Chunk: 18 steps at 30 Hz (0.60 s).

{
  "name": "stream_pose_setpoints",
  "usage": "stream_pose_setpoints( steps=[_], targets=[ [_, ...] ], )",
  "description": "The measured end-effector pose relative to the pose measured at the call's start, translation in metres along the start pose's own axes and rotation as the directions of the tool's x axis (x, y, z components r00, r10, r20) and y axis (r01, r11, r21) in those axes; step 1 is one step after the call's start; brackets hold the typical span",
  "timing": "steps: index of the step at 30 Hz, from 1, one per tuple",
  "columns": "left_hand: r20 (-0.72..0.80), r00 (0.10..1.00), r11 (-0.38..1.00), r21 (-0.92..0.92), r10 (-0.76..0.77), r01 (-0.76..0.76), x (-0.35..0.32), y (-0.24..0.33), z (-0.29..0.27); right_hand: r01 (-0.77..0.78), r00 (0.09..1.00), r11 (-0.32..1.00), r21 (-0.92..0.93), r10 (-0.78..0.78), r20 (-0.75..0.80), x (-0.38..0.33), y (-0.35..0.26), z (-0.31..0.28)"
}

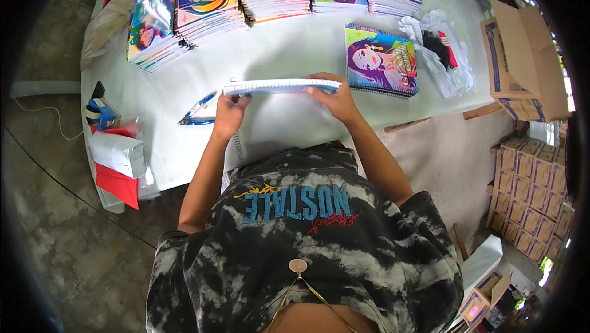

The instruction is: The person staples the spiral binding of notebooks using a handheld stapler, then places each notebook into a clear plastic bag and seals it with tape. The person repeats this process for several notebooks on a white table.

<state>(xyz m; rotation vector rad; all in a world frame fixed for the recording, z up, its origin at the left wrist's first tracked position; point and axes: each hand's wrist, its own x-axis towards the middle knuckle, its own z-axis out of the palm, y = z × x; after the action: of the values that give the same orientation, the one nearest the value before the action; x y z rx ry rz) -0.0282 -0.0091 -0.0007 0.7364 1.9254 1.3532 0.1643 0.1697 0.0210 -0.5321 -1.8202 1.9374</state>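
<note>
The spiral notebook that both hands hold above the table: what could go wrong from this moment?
1. The spiral notebook is gripped only at its ends, by the left hand and the right hand; its unsupported middle might sag or slip.
2. The blue pliers lie just beside the left hand, which could knock them.
3. The small stack of notebooks sits close to the right hand and might be pushed.

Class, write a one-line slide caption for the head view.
Both hands, left and right, hold a notebook edge-on above a white table.
</note>
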Motion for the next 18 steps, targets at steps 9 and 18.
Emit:
stream_pose_setpoints(
  steps=[9, 18],
  targets=[
    [0.03, 0.954, 0.928, -0.224, -0.299, 0.298, 0.005, -0.005, 0.004, 0.134, 0.989, 0.989, 0.056, -0.137, 0.052, 0.016, -0.001, -0.006],
    [-0.132, 0.989, 0.997, -0.01, -0.073, 0.073, -0.002, -0.023, 0.018, 0.085, 0.99, 0.996, -0.014, -0.083, 0.114, 0.017, 0.005, -0.003]
  ],
)
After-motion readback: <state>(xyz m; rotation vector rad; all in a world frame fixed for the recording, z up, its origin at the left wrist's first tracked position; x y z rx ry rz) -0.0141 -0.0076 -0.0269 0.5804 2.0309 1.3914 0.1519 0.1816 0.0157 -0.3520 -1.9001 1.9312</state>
